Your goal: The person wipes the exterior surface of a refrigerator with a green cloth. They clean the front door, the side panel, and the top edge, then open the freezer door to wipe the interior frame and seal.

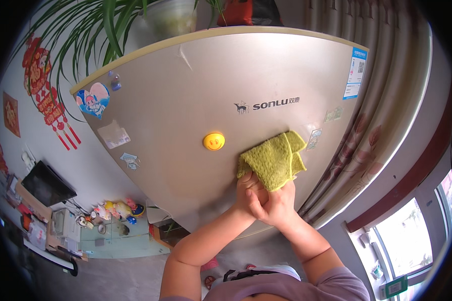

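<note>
A folded olive-green microfibre cloth (269,160) is up in front of the refrigerator door (173,124), on its right half below the printed brand mark. My right hand (280,201) grips the cloth's lower edge, its thumb lying towards the left. Close against it, my left hand (248,192) has its fingers under the cloth's lower left corner. Whether the cloth touches the door is hard to tell. Left of the cloth, a round yellow smiley magnet (214,142) sticks to the door.
Stickers, among them a heart-shaped one (93,99), mark the door's sides. A potted plant (113,30) stands on top of the refrigerator. A curtain (376,124) hangs at the right, beside a window (405,237). A glass-topped table (124,242) with toys is at lower left.
</note>
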Demonstrator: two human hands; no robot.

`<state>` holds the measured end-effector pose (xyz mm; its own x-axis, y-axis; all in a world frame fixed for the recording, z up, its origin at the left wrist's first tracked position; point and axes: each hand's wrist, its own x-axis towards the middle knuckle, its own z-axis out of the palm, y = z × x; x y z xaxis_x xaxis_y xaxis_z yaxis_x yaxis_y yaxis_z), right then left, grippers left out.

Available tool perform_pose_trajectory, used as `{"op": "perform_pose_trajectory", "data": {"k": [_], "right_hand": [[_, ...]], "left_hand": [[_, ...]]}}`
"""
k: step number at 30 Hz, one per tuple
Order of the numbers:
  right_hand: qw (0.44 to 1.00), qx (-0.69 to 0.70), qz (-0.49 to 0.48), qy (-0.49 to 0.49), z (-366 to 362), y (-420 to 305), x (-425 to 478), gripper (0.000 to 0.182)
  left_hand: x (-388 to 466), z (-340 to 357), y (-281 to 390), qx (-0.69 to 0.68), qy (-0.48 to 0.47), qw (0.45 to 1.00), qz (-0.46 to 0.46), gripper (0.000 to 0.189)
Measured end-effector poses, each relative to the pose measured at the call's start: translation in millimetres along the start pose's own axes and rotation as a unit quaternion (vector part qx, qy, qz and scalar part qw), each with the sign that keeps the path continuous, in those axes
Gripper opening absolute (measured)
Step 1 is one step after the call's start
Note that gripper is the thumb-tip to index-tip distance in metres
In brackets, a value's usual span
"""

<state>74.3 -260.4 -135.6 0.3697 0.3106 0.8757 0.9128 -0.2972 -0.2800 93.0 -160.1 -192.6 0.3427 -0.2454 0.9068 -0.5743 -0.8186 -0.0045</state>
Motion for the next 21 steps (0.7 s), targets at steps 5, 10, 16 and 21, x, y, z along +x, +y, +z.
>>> {"op": "perform_pose_trajectory", "data": {"k": [5,10,16,21], "right_hand": [[0.999,-0.02,-0.03,0.015,-28,-8,54,0.05],[0.999,0.002,-0.036,0.03,-33,-9,62,0.047],[0.998,0.01,0.045,-0.034,-14,-3,-4,0.051],[0.999,0.01,0.029,-0.018,-23,-8,35,0.049]], "left_hand": [[54,0,-7,-0.01,0.044,0.999,0.01,0.026],[47,7,-5,-0.012,0.027,1.0,-0.009,0.026],[-30,23,11,-0.024,-0.026,0.998,-0.045,0.026],[5,20,-4,-0.018,-0.004,0.999,-0.043,0.026]]}}
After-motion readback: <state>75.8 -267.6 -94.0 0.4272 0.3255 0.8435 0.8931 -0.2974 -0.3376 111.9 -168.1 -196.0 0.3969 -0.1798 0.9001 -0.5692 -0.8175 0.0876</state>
